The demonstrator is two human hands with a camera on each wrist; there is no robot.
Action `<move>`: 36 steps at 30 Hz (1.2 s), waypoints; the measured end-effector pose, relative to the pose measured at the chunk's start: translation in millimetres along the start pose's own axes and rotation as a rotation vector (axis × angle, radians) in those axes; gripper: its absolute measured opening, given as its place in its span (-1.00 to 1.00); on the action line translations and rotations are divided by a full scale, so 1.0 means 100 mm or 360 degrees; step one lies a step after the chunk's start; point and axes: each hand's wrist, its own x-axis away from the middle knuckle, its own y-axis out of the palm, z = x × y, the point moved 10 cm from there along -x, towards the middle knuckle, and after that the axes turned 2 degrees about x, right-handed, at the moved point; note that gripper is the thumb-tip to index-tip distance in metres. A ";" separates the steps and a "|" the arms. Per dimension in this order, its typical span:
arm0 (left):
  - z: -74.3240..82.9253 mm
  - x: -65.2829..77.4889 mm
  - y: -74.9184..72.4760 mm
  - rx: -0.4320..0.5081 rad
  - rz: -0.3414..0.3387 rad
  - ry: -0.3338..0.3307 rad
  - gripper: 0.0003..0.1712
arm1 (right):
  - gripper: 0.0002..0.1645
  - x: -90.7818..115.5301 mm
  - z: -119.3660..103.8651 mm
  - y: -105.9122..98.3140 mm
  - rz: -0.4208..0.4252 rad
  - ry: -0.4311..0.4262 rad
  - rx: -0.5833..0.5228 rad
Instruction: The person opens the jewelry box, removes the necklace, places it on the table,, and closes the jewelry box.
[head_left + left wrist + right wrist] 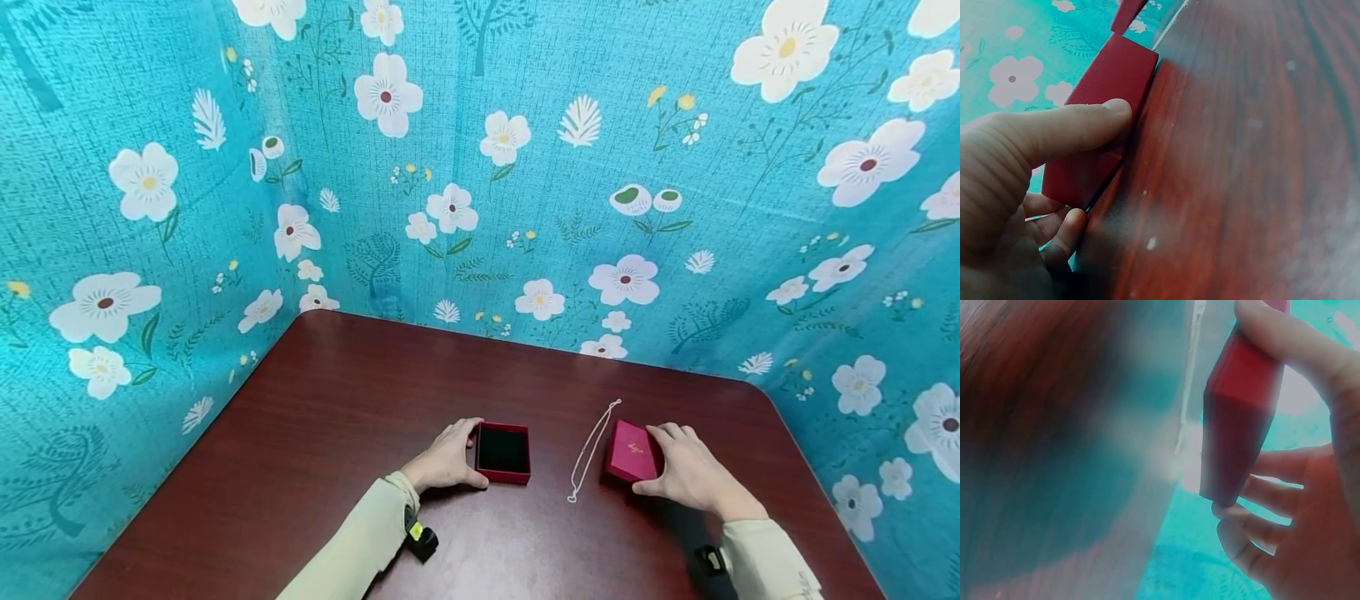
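An open red jewelry box base [510, 478] with a black lining [502, 450] sits on the table. My left hand [448, 458] grips it at its left side; in the left wrist view the thumb presses one red wall [1116, 69], with fingers at another. To the right, my right hand [690, 471] holds the red box lid [630, 450], top up with small gold lettering. The right wrist view shows the thumb over the lid [1238, 425] and fingertips at its lower end. Between the two box parts lies a thin silver necklace [572, 498], stretched lengthwise.
The dark reddish-brown table [360, 392] has rounded far corners. A blue flowered cloth [450, 283] hangs behind it and along both sides. Each wrist wears a black strap with a small device [422, 540], over light sleeves.
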 end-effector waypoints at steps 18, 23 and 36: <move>0.00 0.00 0.01 0.0025 -0.0002 0.0005 0.15 | 0.24 -0.21 -0.58 -0.08 0.0057 -0.0170 -0.0092; 0.00 0.00 0.00 0.0029 0.0003 0.0005 0.15 | 0.23 -0.29 -0.72 -0.04 0.0033 -0.0183 -0.0146; 0.01 -0.01 0.01 -0.0010 0.0008 0.0019 0.15 | 0.21 -0.43 -1.03 -0.05 -0.0020 -0.0223 -0.0199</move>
